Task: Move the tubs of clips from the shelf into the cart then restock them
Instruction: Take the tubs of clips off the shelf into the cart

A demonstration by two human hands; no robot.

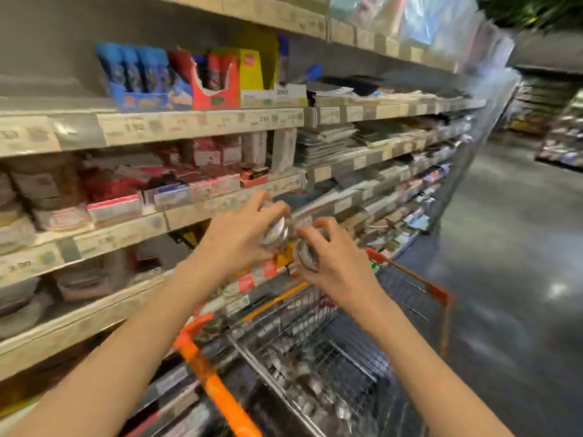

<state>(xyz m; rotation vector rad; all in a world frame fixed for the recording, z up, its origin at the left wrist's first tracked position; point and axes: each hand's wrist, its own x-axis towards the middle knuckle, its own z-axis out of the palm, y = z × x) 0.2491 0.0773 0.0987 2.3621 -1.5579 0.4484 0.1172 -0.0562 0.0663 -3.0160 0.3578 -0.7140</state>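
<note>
My left hand (243, 234) grips a small clear tub of clips (277, 231) with a pale lid, held in the air in front of the shelf. Right beside it, my right hand (334, 260) grips a second clear tub (305, 255). The two tubs nearly touch each other. Both hang above the wire cart (410, 293) with its orange trim. Several more clear tubs (312, 389) lie in the cart's near basket. The picture is blurred by motion.
Stationery shelves (202, 124) run along the left, packed with boxes and pads behind price strips. The cart's orange handle (217, 389) is near my forearms. A grey aisle floor (511, 247) stretches to the right, with another display at the far right.
</note>
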